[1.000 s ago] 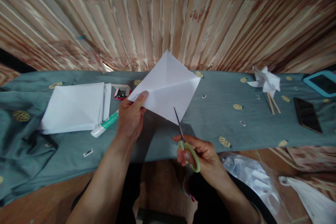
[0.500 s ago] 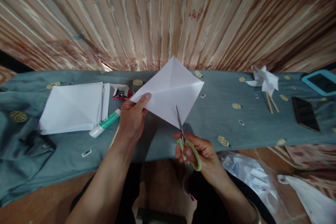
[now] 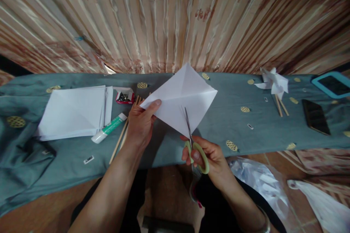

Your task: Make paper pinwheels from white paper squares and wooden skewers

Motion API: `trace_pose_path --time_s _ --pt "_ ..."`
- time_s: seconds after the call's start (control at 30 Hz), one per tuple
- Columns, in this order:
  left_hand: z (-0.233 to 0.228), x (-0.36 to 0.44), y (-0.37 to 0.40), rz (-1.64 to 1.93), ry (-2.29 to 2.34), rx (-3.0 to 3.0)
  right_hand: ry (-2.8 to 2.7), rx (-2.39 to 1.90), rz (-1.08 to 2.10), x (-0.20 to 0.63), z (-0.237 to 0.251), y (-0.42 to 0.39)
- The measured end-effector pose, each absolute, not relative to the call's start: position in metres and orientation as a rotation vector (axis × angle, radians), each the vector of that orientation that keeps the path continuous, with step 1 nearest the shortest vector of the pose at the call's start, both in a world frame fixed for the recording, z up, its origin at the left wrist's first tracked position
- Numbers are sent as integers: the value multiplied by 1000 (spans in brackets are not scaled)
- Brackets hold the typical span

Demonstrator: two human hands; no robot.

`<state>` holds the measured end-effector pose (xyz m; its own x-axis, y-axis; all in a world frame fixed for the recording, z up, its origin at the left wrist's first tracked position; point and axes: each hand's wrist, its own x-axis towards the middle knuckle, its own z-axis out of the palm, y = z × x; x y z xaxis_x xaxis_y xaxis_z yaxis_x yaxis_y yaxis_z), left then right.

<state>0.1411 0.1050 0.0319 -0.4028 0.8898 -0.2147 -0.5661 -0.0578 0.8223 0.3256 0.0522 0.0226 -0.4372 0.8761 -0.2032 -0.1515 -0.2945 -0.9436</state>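
A creased square sheet of white paper (image 3: 186, 94) is held up corner-first above the table. My left hand (image 3: 142, 122) pinches its left corner, thumb on top. In my right hand (image 3: 203, 154) is a pair of scissors (image 3: 201, 156) with pale green handles, my fingers through the loops. The blades point away from me and lie along the paper's near corner; one blade shows over the sheet. Wooden sticks (image 3: 119, 143) lie partly hidden beneath my left hand and forearm.
To the left are a stack of white paper (image 3: 72, 111), a glue stick (image 3: 109, 128) and a small red box of pins (image 3: 125, 96). At right lie a paper pinwheel (image 3: 276, 82), a black phone (image 3: 315, 116) and a blue-framed tablet (image 3: 333, 84). A plastic bag (image 3: 262, 182) sits below the table edge.
The paper has shifted slightly right and toward me, with my left hand following. More of the wooden sticks shows beside my left arm. The scissors have barely moved.
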Motion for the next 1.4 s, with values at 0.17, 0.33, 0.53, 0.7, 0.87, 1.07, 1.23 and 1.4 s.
trace_pose_path --time_s 0.17,0.33,0.53,0.7,0.87,1.07,1.23,1.4 --pt "31 141 105 1687 1093 427 -1209 -974 1834 327 22 53" --pt "31 141 105 1692 1091 421 -1176 -968 1865 328 23 54" --pt "31 141 105 1698 1084 419 -1180 -1036 1868 328 25 54" --pt "31 141 104 1682 1084 424 -1165 -1058 1869 327 26 53" --pt "31 142 105 1688 1094 434 -1159 -1086 1873 326 28 54" --pt "30 142 105 1689 1094 440 -1142 -1100 1886 326 31 55" --pt "31 141 104 1687 1093 431 -1144 -1125 1872 326 32 55" --pt "30 141 104 1695 1091 432 -1148 -1118 1880 326 31 55"
